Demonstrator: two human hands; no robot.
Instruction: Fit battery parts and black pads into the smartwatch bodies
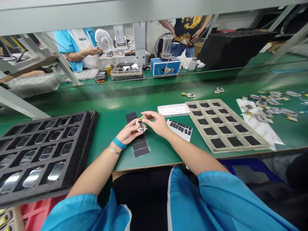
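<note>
In the head view my left hand [127, 133] is closed around a small pale device casing [141, 126] with dark inner parts showing. My right hand [157, 123] meets it from the right, fingers pinched at a small yellow tab [142, 117] at the casing's top edge. Whether the tab is joined to the casing cannot be made out. Beneath both hands a strip of black rectangular pads [141, 148] lies on the green table. Just right of my right hand is a white sheet [176, 127] bearing several small black stickers.
On the left stands a black foam tray [83, 141] of glossy panels. To the right are a white shallow box [174, 109], a beige compartment tray [207, 136] and a pile of small casings [267, 110]. Two people stand across the bench behind a blue machine [158, 67].
</note>
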